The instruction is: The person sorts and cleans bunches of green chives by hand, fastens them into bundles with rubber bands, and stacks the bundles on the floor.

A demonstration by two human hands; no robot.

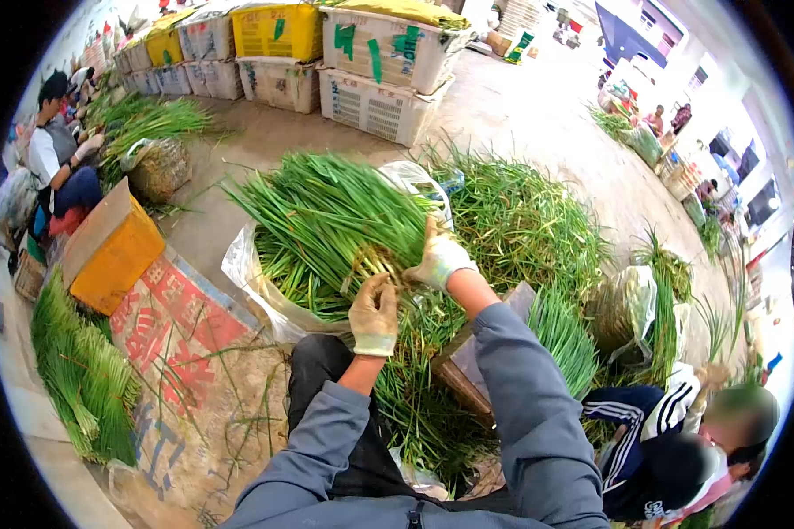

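Long green leafy stalks (326, 207) lie heaped in an open clear plastic bag in front of my knees. My left hand (373, 316), in a soiled pale glove, is at the near edge of the heap by the pale root ends, its fingers curled together; what they pinch is too small to make out. My right hand (439, 257), gloved too, is at the right side of the heap, with its thumb up and its fingers around the root end of a bunch of stalks.
A loose pile of stalks (520, 220) spreads at the right, beside a board-sided box (468, 370). Neat bundles (79, 379) and a yellow crate (115, 251) stand left. Stacked crates (384, 101) are ahead. People sit at the far left and lower right.
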